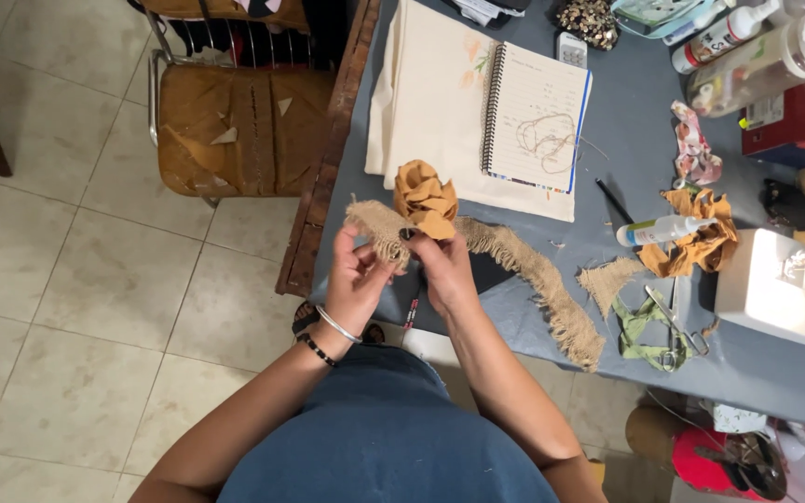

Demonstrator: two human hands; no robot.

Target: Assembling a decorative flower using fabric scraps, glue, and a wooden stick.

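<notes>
Left hand [354,279] – fingers closed on the near end of the frayed burlap strip [524,270], pinched at the fringe. Right hand [444,270] – fingers clenched around the base of the mustard fabric flower [425,198], which stands just above both hands and touches the burlap. The strip trails away to the right of the right hand across the blue-grey table [626,130]. Beyond the flower lies an open spiral notebook [538,116]. Well to the right: a white glue bottle [663,229] and scissors [673,321].
</notes>
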